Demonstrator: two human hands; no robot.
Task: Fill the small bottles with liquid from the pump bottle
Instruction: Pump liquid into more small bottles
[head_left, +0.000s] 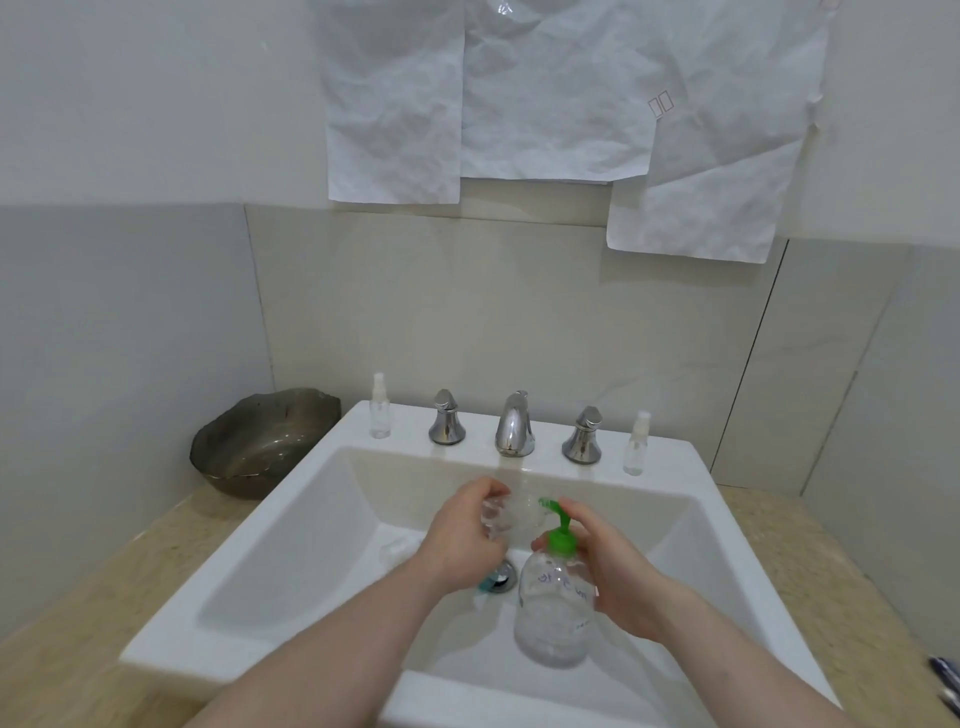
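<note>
1. The left hand (470, 530) curls its fingers around a small clear plastic bottle (506, 519), held tilted above the white rectangular sink basin (311, 519).
2. The right hand (605, 566) grips the large clear pump bottle with a green pump head (556, 597) at its neck, one finger on the pump top; its nozzle points at the small bottle's mouth.
3. Two more small clear spray bottles stand on the sink's back ledge: one at the far left (380, 410), one at the far right (637, 447), either side of the chrome faucet (514, 426).
</note>
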